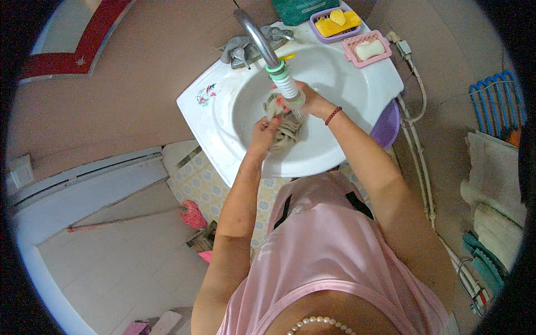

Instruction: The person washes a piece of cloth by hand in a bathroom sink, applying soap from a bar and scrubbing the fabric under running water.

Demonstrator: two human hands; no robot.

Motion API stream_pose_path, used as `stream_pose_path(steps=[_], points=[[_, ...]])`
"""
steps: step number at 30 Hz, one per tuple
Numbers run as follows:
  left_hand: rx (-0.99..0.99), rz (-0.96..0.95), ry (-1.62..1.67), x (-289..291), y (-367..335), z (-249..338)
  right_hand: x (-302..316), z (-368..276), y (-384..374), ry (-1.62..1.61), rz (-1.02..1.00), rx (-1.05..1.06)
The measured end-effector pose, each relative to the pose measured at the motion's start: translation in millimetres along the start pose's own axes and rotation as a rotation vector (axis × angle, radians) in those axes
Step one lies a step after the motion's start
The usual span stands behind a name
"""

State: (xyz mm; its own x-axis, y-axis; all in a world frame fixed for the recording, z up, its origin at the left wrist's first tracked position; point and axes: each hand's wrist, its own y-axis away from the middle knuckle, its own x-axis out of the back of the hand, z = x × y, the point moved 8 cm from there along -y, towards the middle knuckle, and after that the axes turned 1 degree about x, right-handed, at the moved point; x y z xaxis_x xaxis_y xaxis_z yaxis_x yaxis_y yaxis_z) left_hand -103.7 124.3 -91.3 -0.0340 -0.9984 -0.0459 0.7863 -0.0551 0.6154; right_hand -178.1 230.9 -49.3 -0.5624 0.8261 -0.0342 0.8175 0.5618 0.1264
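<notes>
Holding grey-beige cloth (287, 129) in sink (319, 140), under tap (259, 41). Pinching left side with left hand (264, 133); touching top with right hand (314, 101), not clearly showing grip behind nozzle (286, 85). Likely handling soft, limp, heavy if soaked, slippery; best taking by bunched folds.

the person wears a loose pale pink top (318, 240), black strips (283, 212) at its eleven and one o'clock, whitish print (264, 245) at nine. a pearl-like bead necklace (319, 320) curves near six o'clock. at two, a dark red beaded bracelet (333, 115) rings the right wrist.
</notes>
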Motion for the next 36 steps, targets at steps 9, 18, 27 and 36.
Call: stream_pose_path(steps=[9,18,27,36], points=[[-0.062,0.037,0.688,14,41,42,-17,92,30,0.86,0.02,-0.031],[0.113,0.102,0.926,53,15,-17,69,80,42,-0.403,0.294,0.048],[0.251,0.196,0.653,2,2,-38,-30,115,32,-0.252,0.434,-0.176],[-0.237,0.137,0.15,-21,-45,-31,-43,16,28,0.539,0.48,0.06]])
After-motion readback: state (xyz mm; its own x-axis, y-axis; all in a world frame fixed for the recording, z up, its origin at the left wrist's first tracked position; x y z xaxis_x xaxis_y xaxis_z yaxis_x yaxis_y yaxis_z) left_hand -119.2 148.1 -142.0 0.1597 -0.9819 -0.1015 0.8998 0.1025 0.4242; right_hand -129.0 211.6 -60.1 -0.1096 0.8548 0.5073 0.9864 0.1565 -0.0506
